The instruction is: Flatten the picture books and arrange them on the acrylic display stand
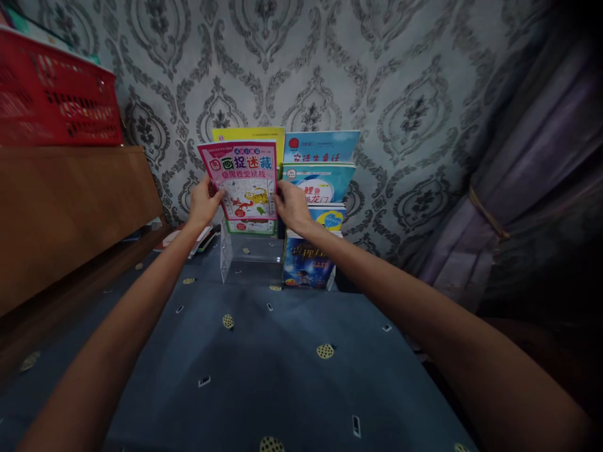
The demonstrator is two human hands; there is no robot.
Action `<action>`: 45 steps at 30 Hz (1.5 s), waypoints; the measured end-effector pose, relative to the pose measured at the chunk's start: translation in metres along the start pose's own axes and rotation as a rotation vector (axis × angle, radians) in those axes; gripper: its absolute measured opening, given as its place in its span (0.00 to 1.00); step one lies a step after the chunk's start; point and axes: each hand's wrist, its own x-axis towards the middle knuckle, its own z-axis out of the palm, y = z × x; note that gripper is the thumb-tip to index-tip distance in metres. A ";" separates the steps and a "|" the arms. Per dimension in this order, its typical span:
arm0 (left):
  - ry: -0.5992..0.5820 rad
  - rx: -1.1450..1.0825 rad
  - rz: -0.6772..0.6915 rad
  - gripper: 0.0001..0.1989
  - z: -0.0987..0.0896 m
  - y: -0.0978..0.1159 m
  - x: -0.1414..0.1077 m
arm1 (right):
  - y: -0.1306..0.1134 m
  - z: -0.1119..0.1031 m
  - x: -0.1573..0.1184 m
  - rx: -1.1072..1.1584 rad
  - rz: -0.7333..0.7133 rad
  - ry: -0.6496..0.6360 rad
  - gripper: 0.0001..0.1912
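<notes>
A pink picture book (245, 182) with a tiger and a fox on its cover is held upright, tilted a little to the left. My left hand (205, 202) grips its left edge, and my right hand (293, 204) pinches its right edge. Behind it stand a green-edged book (252, 227) and a yellow book (249, 134). They are in the left half of a clear tiered book rack (254, 251). Blue storybooks (325, 144) fill the right half, with a dark blue book (306, 263) on the lowest tier. My right forearm partly covers those books.
A blue patterned cloth (264, 376) covers the table. Several books (198, 238) lie flat left of the rack. A wooden cabinet (75, 213) bears a red basket (61, 94). Patterned wallpaper (400, 113) rises behind; a tied curtain (485, 207) hangs at the right.
</notes>
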 end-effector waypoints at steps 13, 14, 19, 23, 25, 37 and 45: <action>-0.111 0.257 -0.148 0.13 0.001 0.018 -0.024 | 0.003 0.005 -0.001 -0.040 0.103 -0.061 0.08; -0.123 0.278 -0.142 0.13 0.002 0.018 -0.025 | 0.003 0.004 -0.001 -0.043 0.110 -0.054 0.09; -0.189 0.386 -0.122 0.14 0.004 0.017 -0.031 | 0.001 -0.010 -0.008 -0.072 0.099 -0.050 0.16; -0.187 0.439 -0.146 0.16 0.002 0.020 -0.039 | -0.004 -0.015 -0.016 -0.072 0.084 -0.062 0.21; -0.178 0.438 -0.168 0.17 0.001 0.022 -0.042 | -0.006 -0.014 -0.018 -0.074 0.090 -0.079 0.21; -0.189 0.484 -0.197 0.17 0.004 0.031 -0.036 | -0.019 -0.005 -0.019 -0.022 0.157 -0.100 0.22; -0.162 0.437 -0.206 0.14 0.013 0.026 -0.028 | -0.021 0.005 -0.017 -0.081 0.145 -0.080 0.21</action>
